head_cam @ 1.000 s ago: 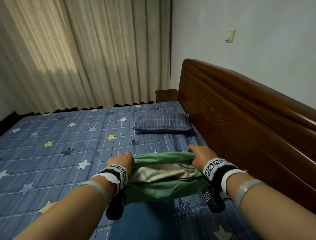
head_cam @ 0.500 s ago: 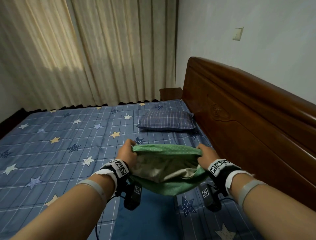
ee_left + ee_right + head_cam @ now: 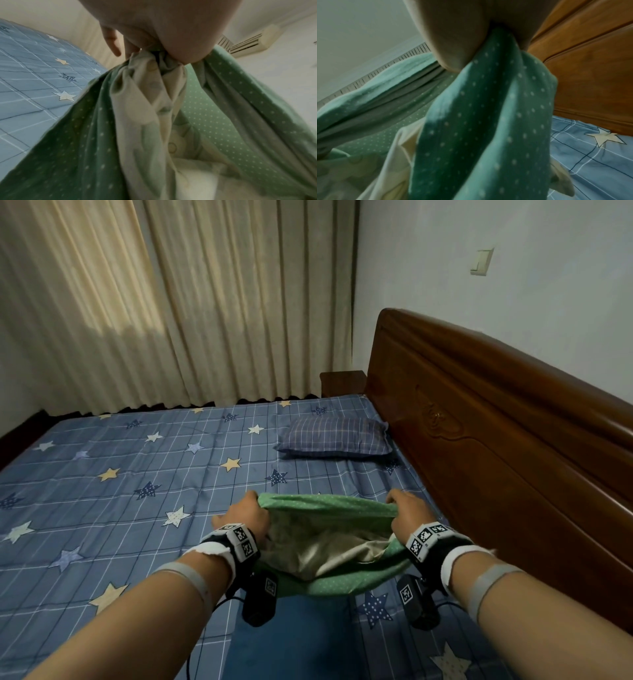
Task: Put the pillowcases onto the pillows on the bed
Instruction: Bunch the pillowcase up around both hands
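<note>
A green polka-dot pillowcase hangs in the air between my two hands above the bed, its mouth facing me. Inside it shows a cream pillow. My left hand grips the left corner of the opening, bunching green cloth and cream fabric together. My right hand grips the right corner, green cloth squeezed between thumb and fingers. A second pillow in a blue plaid case lies flat near the headboard.
The bed wears a blue checked sheet with stars. A tall dark wooden headboard runs along the right. Beige curtains hang behind the bed, with a small wooden nightstand in the corner.
Both hands have lifted the green pillowcase higher off the bed and pulled its opening wider and tauter. The head view has shifted slightly.
</note>
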